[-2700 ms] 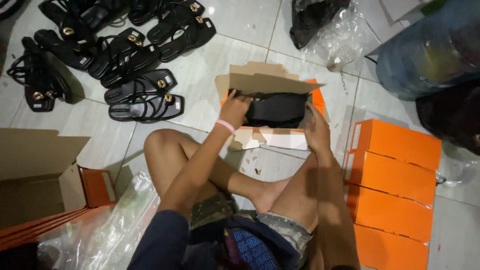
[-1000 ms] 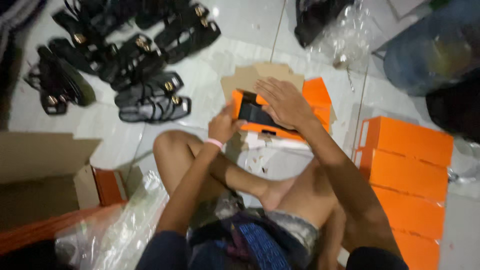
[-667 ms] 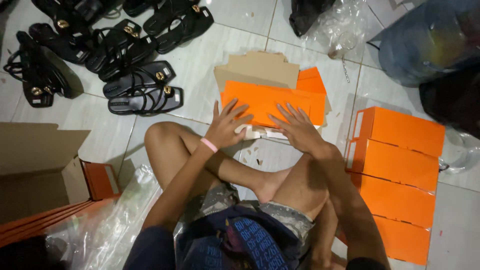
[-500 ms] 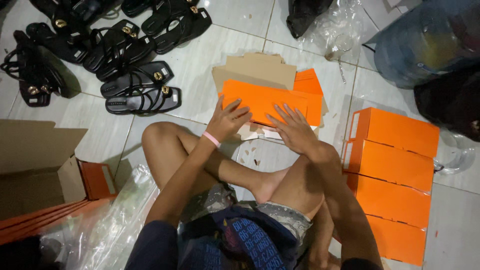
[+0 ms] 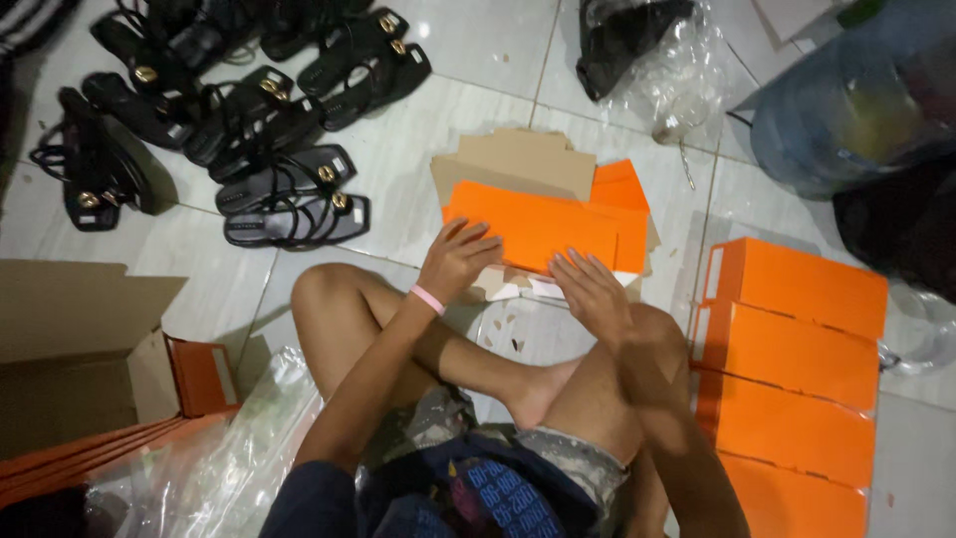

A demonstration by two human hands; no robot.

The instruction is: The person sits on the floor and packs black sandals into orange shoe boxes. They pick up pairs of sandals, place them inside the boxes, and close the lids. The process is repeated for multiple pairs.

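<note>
i see both hands flat on the orange lid (image 5: 543,227) of a shoebox on the tile floor (image 5: 438,110), just in front of my crossed legs. left hand (image 5: 456,261) rests open on the lid's near left edge, fingers spread, gripping nothing; a pink band sits on that wrist. right hand (image 5: 590,291) lies open too, palm down on the near right edge, nothing pinched. the lid looks seated over the box, with brown card (image 5: 518,161) sticking out behind it and white scraps at the near edge. step in hand, my call: pressing the lid shut. next move likely calls for even pressure along the near edge, then a 2-handed grasp at the short ends to lift it. a row of closed orange boxes (image 5: 787,339) lies to the right, near but apart. black sandals (image 5: 289,194) lie in pairs up left, well apart. open carton (image 5: 70,359) at lower left, clear plastic (image 5: 214,458) beside it.
</note>
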